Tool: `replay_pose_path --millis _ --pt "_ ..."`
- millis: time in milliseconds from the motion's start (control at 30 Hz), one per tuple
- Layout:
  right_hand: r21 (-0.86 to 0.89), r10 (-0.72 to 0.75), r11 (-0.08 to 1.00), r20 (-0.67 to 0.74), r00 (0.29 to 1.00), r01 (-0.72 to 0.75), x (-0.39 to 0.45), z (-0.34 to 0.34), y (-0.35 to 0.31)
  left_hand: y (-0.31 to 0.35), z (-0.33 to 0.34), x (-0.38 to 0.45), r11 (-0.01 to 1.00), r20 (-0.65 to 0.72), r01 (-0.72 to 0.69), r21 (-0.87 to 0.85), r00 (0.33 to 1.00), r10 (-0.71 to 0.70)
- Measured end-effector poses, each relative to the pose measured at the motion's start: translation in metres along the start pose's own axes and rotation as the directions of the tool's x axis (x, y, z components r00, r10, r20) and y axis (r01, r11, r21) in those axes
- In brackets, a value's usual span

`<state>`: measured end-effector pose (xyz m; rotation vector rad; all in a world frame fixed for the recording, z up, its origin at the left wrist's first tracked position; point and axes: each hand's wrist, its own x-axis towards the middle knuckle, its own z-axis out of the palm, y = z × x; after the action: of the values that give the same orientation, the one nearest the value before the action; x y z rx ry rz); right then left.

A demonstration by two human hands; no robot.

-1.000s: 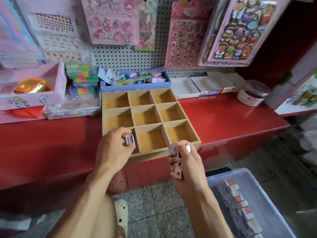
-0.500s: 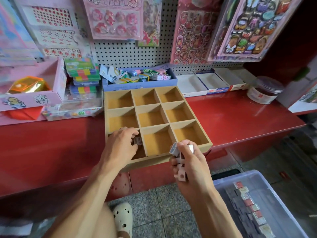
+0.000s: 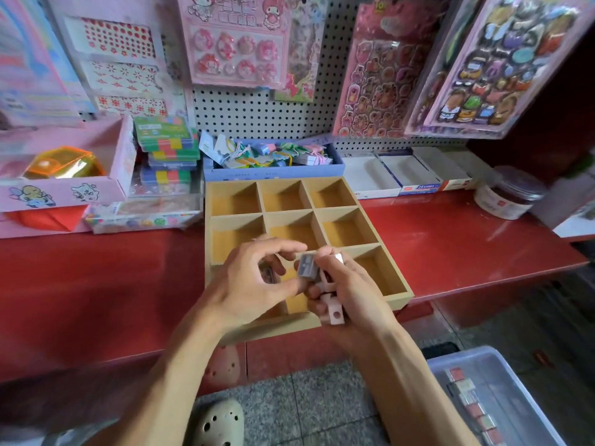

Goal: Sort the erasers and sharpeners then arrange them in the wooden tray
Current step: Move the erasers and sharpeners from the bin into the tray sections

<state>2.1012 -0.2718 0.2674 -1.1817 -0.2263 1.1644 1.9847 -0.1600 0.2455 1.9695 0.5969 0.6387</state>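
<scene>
Now grey sharpener (image 3: 307, 267) pinched between left hand (image 3: 254, 284) fingertips and sharpener-gripping right hand (image 3: 347, 284).

Wooden tray (image 3: 399, 296): on the shelf (image 3: 467, 246), front edge overhanging.
Box of tagged items (image 3: 273, 170): just behind the tray.
Open boxes (image 3: 405, 178): right of it, jar (image 3: 508, 196) beyond.
Stacked packs (image 3: 167, 149): left, behind.
Bin (image 3: 502, 391): floor, lower right.
Hands: together over the tray's near row, possibly touching.
</scene>
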Motion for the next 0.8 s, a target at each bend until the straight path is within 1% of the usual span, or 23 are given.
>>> replay_pose_path --millis 167,233,300,367,433,500,567,667,733,800 --pt "-0.078 0.031 0.997 0.089 0.996 -0.024 0.011 0.006 -0.002 -0.002 -0.012 0.007 0.999 -0.009 -0.030 -0.018 1.000 0.030" --pt "-0.092 0.053 0.995 0.095 0.994 -0.045 0.014 0.008 -0.002 0.002 -0.016 0.006 0.999 -0.003 -0.053 0.013 0.999 0.053" --pt "-0.089 0.059 0.995 0.062 0.996 -0.053 0.015 0.008 -0.001 0.001 -0.023 0.003 0.996 -0.025 -0.060 0.061 0.998 0.062" --pt "-0.068 0.030 0.997 -0.005 1.000 -0.030 0.017 0.005 -0.001 -0.007 -0.036 -0.001 0.985 -0.081 -0.028 0.169 0.996 0.042" --pt "-0.038 -0.015 0.999 -0.078 0.997 0.012 0.019 -0.002 -0.002 -0.018 -0.048 -0.006 0.948 -0.098 0.055 0.313 0.995 -0.025" --pt "-0.005 -0.056 0.998 -0.136 0.989 0.056 0.022 -0.009 -0.003 -0.021 -0.049 -0.010 0.882 -0.071 0.125 0.454 0.992 -0.104" --pt "0.025 -0.082 0.996 -0.170 0.982 0.088 0.024 -0.013 -0.003 -0.018 -0.043 -0.009 0.820 -0.037 0.117 0.560 0.993 -0.116" --pt "0.033 -0.090 0.995 -0.182 0.979 0.097 0.024 -0.014 -0.002 -0.014 -0.033 -0.005 0.735 0.029 0.077 0.674 0.991 -0.130" --pt "0.029 -0.082 0.996 -0.179 0.980 0.089 0.024 -0.012 -0.001 -0.013 -0.029 -0.004 0.685 0.045 0.079 0.724 0.986 -0.161" --pt "0.029 -0.078 0.996 -0.177 0.981 0.084 0.023 -0.011 0.000 -0.014 -0.027 -0.005 0.661 0.043 0.079 0.746 0.985 -0.166"
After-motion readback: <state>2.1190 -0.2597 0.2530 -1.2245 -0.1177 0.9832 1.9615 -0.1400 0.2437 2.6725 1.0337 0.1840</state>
